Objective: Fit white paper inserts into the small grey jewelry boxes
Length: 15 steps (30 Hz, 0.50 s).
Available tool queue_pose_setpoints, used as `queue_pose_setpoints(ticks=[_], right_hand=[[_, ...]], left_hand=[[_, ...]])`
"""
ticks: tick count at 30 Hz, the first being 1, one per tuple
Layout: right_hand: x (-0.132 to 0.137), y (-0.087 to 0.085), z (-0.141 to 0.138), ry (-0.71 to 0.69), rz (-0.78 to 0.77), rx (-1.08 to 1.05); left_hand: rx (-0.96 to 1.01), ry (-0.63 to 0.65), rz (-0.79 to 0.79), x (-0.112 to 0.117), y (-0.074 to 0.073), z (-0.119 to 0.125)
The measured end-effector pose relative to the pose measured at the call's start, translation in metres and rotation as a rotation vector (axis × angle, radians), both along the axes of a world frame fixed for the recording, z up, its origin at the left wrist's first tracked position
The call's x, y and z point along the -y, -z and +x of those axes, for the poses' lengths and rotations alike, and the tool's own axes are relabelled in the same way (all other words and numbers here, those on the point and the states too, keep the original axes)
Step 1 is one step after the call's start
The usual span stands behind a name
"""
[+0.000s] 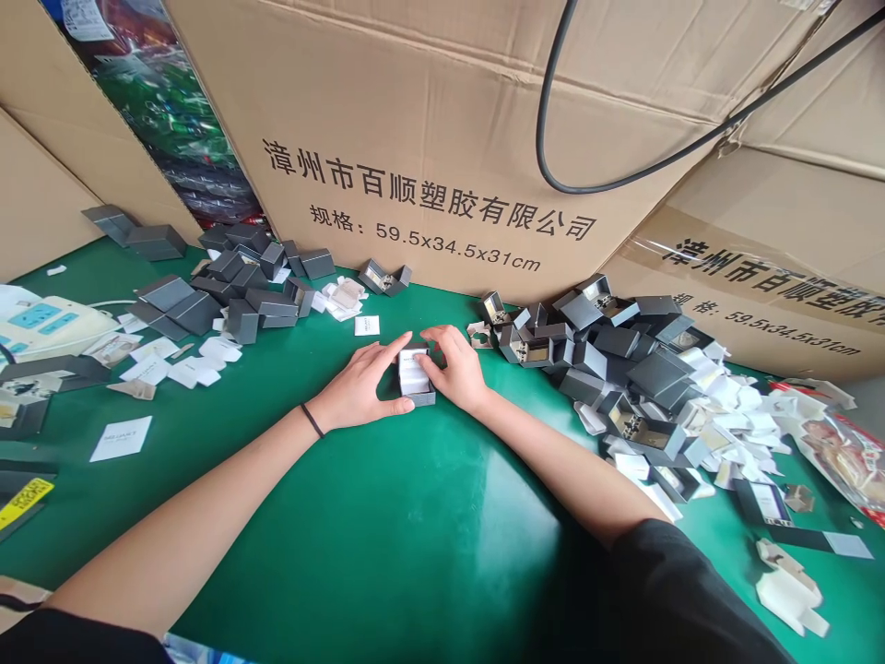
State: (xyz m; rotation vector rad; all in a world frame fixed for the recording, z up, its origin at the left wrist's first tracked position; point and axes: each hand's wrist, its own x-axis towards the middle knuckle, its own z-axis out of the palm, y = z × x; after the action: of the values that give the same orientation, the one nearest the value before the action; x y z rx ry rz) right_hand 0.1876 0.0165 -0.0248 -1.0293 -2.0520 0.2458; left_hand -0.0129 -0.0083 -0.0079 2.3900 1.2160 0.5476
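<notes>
A small grey cardboard box [415,376] with a white insert sat on the green table [387,553], near its middle and a little toward the far side, between the person's two hands. The left hand [359,387] cupped the box's left side, with the thumb along the near corner and the forefinger stretched to the far edge. The right hand [453,369] pressed against the right side, its fingertips bent over the dark far end. Both hands grasped the box while it rested on the table. Its open side pointed up, showing the white insert. Its long axis ran away from the person, with the near end swung slightly to the right.

A thin black band [312,420] circled the left wrist. Just beyond the box lay a small white card [366,325]. A heap of dark grey boxes [228,295] lay well to the left. To the right, a larger heap of grey boxes and white inserts [643,387] began near the right hand. Behind everything stood a big brown cardboard carton [429,111] printed with black characters, and a black cable [546,138] looped across its front.
</notes>
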Motion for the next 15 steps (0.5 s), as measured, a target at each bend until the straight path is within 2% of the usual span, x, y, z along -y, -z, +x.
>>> queue_pose_setpoints(ticks=[3,6,9,11,15], right_hand=[[0.0024,0.0002,-0.0012,0.052,-0.094,-0.015],[0.0040,0.0000,-0.0016,0.092,-0.108,-0.059],[0.0034,0.0000,-0.0024,0.038,-0.084,-0.101],[0.0033,0.0000,-0.0039,-0.001,-0.067,-0.121],[0.0092,-0.0005,-0.0065,-0.115,-0.036,-0.122]], left_hand=[[0.014,0.024,-0.020,0.0017,0.0009,-0.0009],[0.069,0.052,-0.042,0.0014,0.0011,-0.0032],[0.173,0.062,-0.115,-0.0011,0.0002,-0.0050],[0.221,0.013,-0.153,-0.0025,-0.0012,-0.0040],[0.203,-0.089,-0.100,-0.0024,-0.0047,-0.0005]])
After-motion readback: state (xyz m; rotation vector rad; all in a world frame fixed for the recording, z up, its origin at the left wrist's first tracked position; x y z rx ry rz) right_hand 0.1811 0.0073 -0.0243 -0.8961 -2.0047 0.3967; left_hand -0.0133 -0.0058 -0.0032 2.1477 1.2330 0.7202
